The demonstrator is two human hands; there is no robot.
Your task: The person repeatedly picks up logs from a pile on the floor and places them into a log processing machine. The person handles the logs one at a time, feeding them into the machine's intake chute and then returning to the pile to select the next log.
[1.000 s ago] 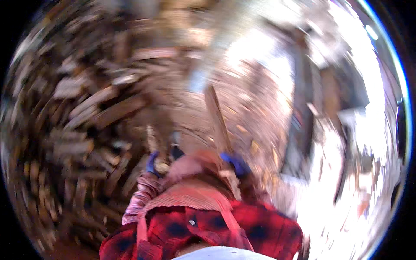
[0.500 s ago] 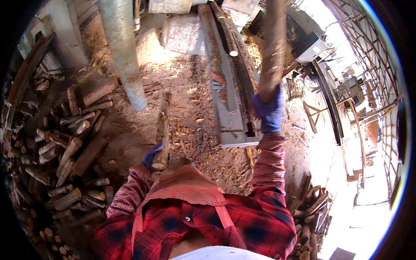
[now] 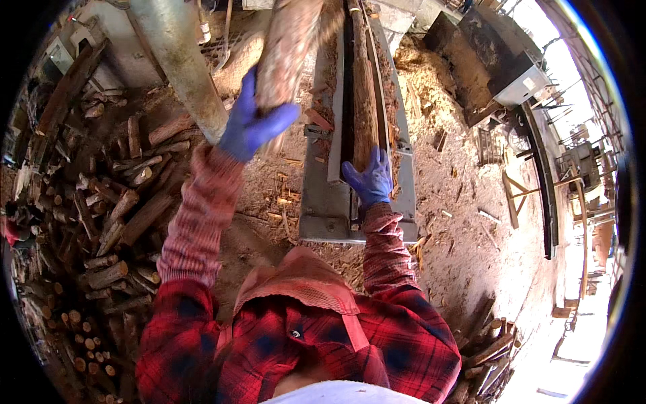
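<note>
My left hand (image 3: 252,128), in a blue glove, is raised in front of me at the left. It holds the near end of a thick log (image 3: 291,50), smeared by motion, between thumb and fingers; the log's far end runs out of view. To the right, a long slim log (image 3: 365,101) lies lengthwise in the channel of a grey metal trough (image 3: 323,225). Against this log's near end rests my right hand (image 3: 371,180), also blue-gloved, with thumb and fingers spread and the palm partly hidden.
A heap of cut logs (image 3: 118,229) covers the floor at the left, with a smaller woodpile (image 3: 488,353) at the lower right. A thick pale post (image 3: 178,64) slants down beyond my left hand. Sawdust (image 3: 431,94) lies beside a dark metal box (image 3: 494,60).
My right hand has come down from its raised position; a log now lies in the trough under it. My left hand has lifted its log up and forward. The view has shifted.
</note>
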